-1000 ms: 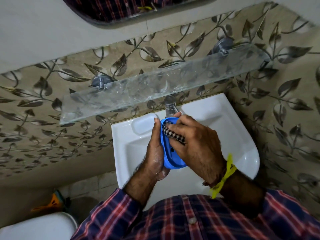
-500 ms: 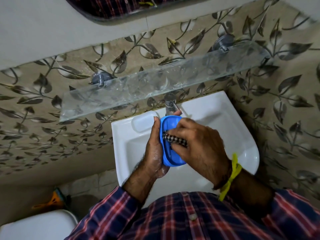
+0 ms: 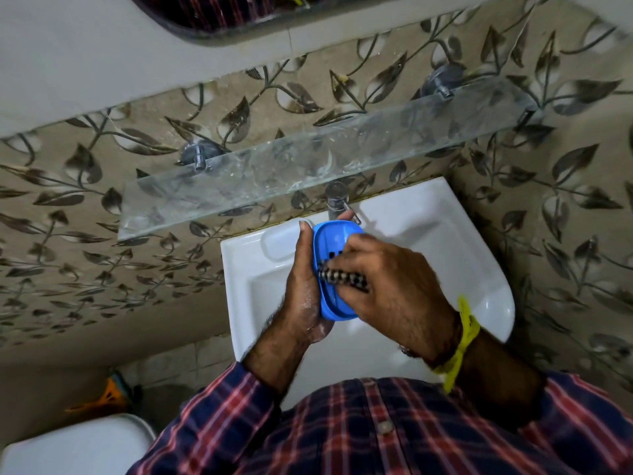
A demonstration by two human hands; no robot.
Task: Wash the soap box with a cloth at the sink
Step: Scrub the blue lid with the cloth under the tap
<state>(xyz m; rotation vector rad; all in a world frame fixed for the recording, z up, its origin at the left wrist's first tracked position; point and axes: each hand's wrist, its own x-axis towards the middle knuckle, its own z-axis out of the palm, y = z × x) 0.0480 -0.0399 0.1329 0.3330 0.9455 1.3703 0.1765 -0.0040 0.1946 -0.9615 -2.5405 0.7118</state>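
Left hand (image 3: 303, 286), at 9 o'clock of the soap box: fingers and thumb curled round the box's long edge, thumb tip up by the top rim, palm cupping the back. Suds show on the heel of the hand.

Soap box (image 3: 334, 240): blue plastic tray held on edge over the sink (image 3: 479, 255), open face turned toward the right hand, top end just under the tap (image 3: 337, 197). Drain slots show in its floor. Judged light, stiff, thin-walled; wet and soapy, so likely slippery. Best hold looks like the one in use: rim pinched along one long side with the palm behind, leaving the inside free. A drop into the basin seems more likely to clatter than to break.

Cloth (image 3: 342, 277): dark-and-pale checked strip, soft, bunched against the box's inner floor at about 5 o'clock of the slots.

Right hand (image 3: 387, 286), at 3 o'clock of the box: fingers curled over the cloth, pressing it into the tray. Yellow band on the wrist.

Writing: none readable on box, cloth, tap or sink; no brand or label visible.
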